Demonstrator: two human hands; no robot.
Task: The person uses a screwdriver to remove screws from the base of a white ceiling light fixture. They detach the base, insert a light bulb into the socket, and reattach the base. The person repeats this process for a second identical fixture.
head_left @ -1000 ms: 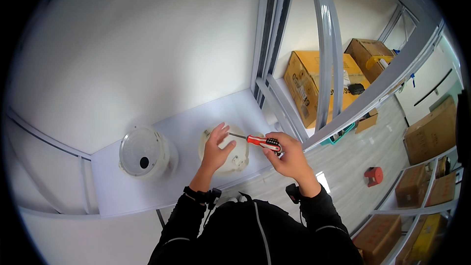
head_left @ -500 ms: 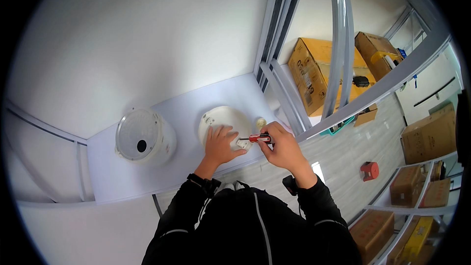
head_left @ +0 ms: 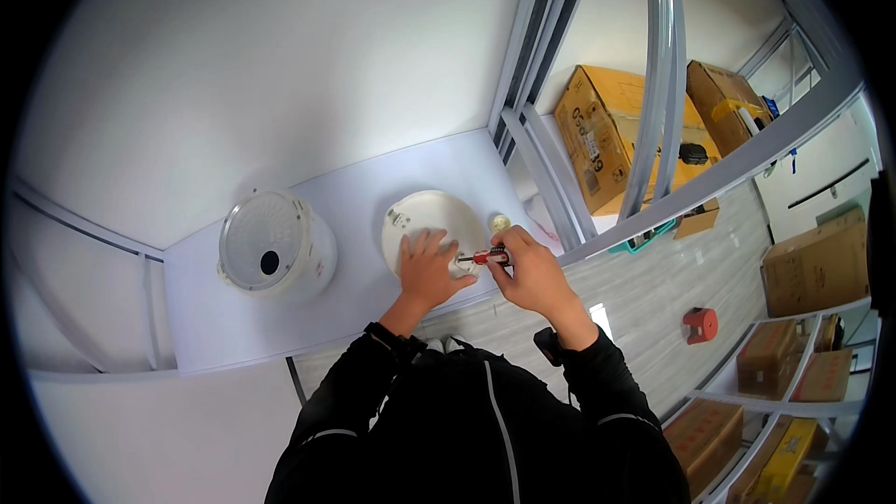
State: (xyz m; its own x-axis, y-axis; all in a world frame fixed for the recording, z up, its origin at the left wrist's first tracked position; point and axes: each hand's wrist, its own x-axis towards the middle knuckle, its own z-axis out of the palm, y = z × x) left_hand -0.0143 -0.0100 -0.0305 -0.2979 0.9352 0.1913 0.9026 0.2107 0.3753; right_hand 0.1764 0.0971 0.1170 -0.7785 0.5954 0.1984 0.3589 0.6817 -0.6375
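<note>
My left hand lies with fingers spread on a round white plastic lid or base, pressing it against the table. In my right hand is a screwdriver with a red and black handle, gripped by the fingers. Its shaft points left, and the tip meets the white part near its right edge, beside my left fingers. What the tip rests in is too small to make out. Just beyond my right hand stands a small pale round container.
A white cylindrical bucket-like housing with a translucent top and a black round spot stands on the left of the pale table. Grey metal framing rises at right. Cardboard boxes, a red stool and shelves lie beyond.
The view has shifted slightly. My left hand stays spread on the white part, and the screwdriver remains in my right hand with its tip at nearly the same place.
</note>
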